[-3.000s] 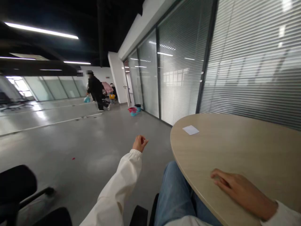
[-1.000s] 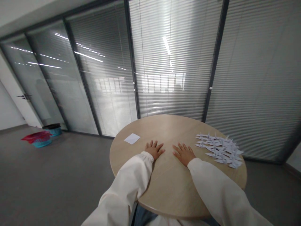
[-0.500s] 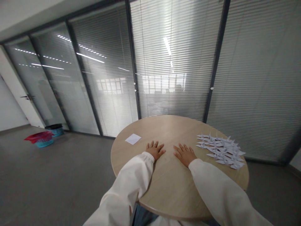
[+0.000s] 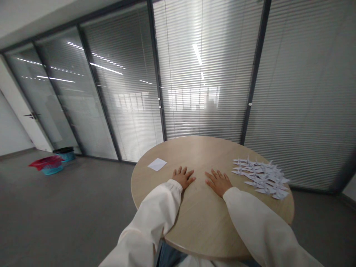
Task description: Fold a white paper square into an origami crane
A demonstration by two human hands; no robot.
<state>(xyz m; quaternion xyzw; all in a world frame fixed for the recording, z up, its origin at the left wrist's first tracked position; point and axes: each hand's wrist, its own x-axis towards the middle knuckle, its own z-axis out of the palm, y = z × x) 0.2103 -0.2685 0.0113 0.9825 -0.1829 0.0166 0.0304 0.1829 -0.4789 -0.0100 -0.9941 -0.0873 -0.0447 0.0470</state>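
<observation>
- A glass partition [image 4: 205, 66] with slatted blinds and dark frames spans the upper frame, ceiling lights reflected in its left panels.
- Gray floor [image 4: 91, 204] stretches across the lower left of the frame.
- A round, pale wood table [image 4: 198, 218] fills the lower center of the frame, its far edge near the partition.
- Two loose white sleeves, the left sleeve [image 4: 147, 215] and the right sleeve [image 4: 256, 211], reach in from the bottom of the frame, gathered at the left wrist.
- A white door [image 4: 16, 107] stands at the left edge of the frame.
- A cluster of folded white paper pieces [image 4: 261, 176], pointed and crowded together, covers the right side of the tabletop.
- A light-blue bin with a red liner [image 4: 48, 163] and, just behind it, a blue bin with a black liner [image 4: 65, 152] sit on the floor at left.
- The right hand [image 4: 218, 182] lies palm down on the table right of center, fingers spread and holding nothing, nearest the folded pieces.
- The left hand [image 4: 183, 178] mirrors it, palm down, fingers fanned and grasping nothing, a gap between the two.
- A flat white paper sheet [image 4: 157, 164] rests left of center in the frame, near the left hand but not touching it.
</observation>
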